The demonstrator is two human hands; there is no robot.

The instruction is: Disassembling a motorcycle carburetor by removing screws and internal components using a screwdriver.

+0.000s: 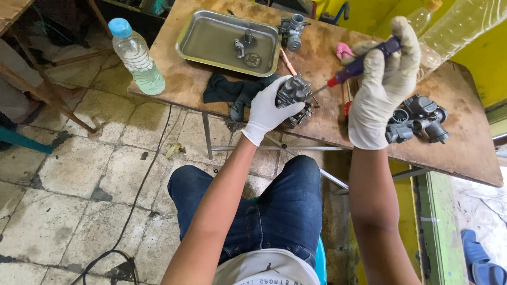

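Carburetor (293, 94): grey cast metal, likely heavy, rigid, perhaps oily; best gripped round the body. Left hand (266, 108), gloved, fingers wrapped over it at the table's (465, 153) near edge. Right hand (383, 87) curled round a screwdriver (359, 66), tip at the casting. Worn wooden top; cracked tile floor (63, 184).

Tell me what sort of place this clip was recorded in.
Probably a small engine-repair workshop. A gloved left hand steadies a carburetor on a worn wooden table while the right hand works a screwdriver; a metal tray holds small parts.
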